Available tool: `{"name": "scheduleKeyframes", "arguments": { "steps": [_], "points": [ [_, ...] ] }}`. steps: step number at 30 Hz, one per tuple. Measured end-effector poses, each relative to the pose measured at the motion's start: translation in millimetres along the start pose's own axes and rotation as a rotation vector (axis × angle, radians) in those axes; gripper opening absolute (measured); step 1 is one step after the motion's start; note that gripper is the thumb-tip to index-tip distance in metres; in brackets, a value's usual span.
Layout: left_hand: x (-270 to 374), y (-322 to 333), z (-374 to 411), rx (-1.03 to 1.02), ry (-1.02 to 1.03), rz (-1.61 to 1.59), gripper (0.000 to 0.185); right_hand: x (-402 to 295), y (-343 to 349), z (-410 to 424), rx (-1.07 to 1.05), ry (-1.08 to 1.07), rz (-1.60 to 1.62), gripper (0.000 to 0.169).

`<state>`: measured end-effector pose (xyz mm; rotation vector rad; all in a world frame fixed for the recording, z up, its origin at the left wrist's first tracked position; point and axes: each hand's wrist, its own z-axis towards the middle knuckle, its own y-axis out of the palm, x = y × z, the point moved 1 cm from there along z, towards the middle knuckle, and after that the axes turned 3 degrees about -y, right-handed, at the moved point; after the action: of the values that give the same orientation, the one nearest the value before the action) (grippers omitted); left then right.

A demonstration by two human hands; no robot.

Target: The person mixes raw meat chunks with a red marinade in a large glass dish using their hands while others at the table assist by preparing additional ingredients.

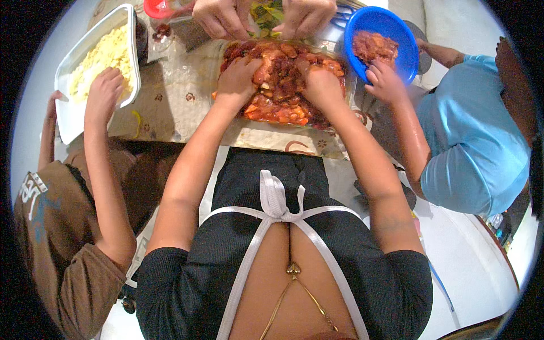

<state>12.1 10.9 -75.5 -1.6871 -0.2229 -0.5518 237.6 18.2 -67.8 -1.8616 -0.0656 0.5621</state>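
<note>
Chunky pieces in a dark red sauce [280, 85], possibly marinated meat, fill a clear rectangular dish [349, 89] in front of me. My left hand [239, 80] is in the left part of the mixture, its fingers bent into the pieces. From the other side my right hand [324, 87] reaches in, its fingertips sunk in the sauce. Between the two hands rises a mound of coated pieces. Orange chunks [276, 114] show along the dish's near side. How firmly either hand grips is hidden by the mixture.
Across the table, another person's hands [263, 17] hold green leafy pieces [267, 10]. At left, someone's hand [104, 91] is in a white tub [68, 121] of yellow crumbly food [102, 55]. At right, a co-worker's hand [384, 80] touches red pieces in a blue bowl [408, 42].
</note>
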Motion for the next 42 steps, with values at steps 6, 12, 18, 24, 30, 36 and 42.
{"name": "scheduleKeyframes", "arguments": {
  "steps": [6,12,18,24,30,36,42],
  "points": [
    [-4,-28,-18,0.026,0.207,-0.013,0.052,-11,-55,-32,0.063,0.042,0.119,0.050],
    [-3,-65,-34,-0.095,0.045,-0.071,0.065,-14,-84,-63,0.070,0.014,0.203,0.070],
    [6,-73,-45,-0.098,-0.045,0.042,0.110,-11,-16,-75,0.270,-0.092,0.059,0.116],
    [-1,-40,-44,-0.074,0.137,0.115,0.134,-4,21,-51,0.387,-0.001,0.015,0.100],
    [-15,-17,-21,-0.037,0.244,0.096,0.111,-9,8,-63,0.313,-0.008,0.133,0.107],
    [-5,-18,-5,-0.122,0.225,-0.059,0.078,-55,9,-50,0.382,0.070,0.013,0.118],
    [4,-60,-41,0.001,0.068,-0.250,0.071,-36,-2,-49,0.297,0.051,0.048,0.100]
  ]
}}
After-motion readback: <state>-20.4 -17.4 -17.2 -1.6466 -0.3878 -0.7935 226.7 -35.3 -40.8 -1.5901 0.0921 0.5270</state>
